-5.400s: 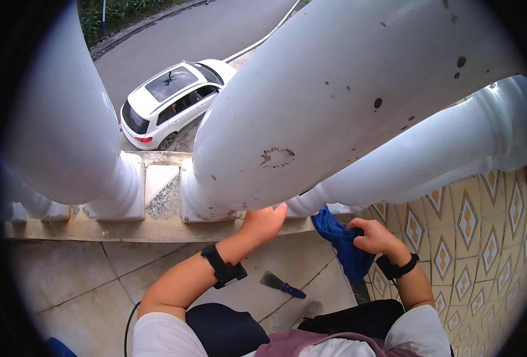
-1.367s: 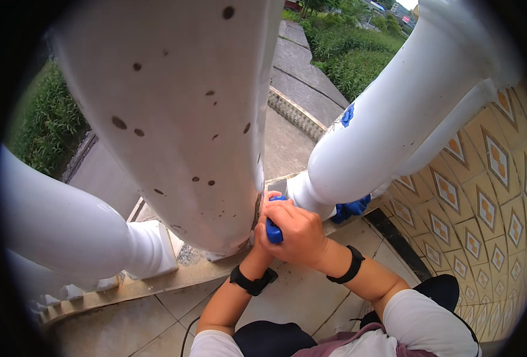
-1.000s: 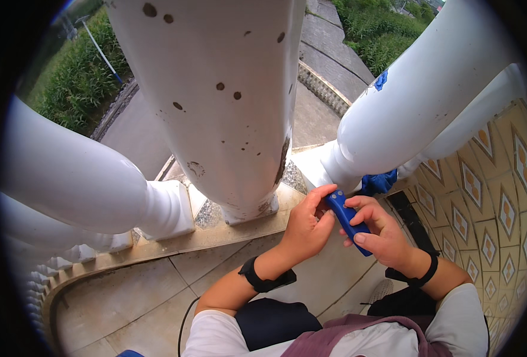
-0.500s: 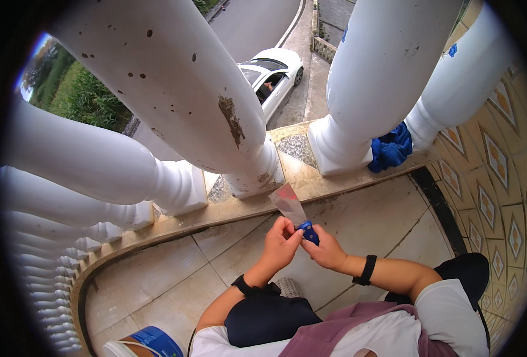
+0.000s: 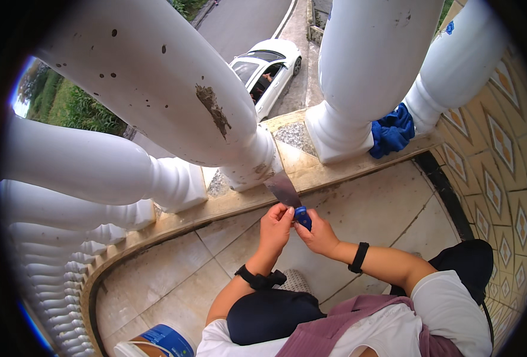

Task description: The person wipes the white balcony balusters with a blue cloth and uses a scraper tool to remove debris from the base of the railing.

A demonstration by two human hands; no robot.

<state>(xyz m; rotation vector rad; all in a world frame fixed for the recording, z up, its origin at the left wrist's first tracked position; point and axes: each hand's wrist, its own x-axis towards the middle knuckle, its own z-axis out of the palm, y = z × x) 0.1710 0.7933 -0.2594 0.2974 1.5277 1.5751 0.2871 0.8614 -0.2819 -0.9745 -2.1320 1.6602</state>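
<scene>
A putty knife (image 5: 283, 190) with a wide metal blade and a blue handle is in my right hand (image 5: 320, 233), whose fingers close around the handle. Its blade points toward the base of a white baluster (image 5: 207, 101) that has dark spots and a chipped patch. My left hand (image 5: 275, 226) is closed in a pinch right beside the neck of the handle. Whatever its fingertips hold, if anything, is too small to make out. Both hands are above the tiled floor, just in front of the railing's ledge.
A blue cloth (image 5: 393, 132) lies on the ledge (image 5: 299, 159) between two balusters at right. The bucket (image 5: 159, 341) with a blue label stands at lower left. A patterned tile wall (image 5: 501, 160) rises on the right. Beyond the railing a white car (image 5: 267, 71) is on the road.
Both hands, with the putty knife, have shifted slightly up and left in the picture, as the whole view also moved. The blade has tilted, and its red reflection is gone.
</scene>
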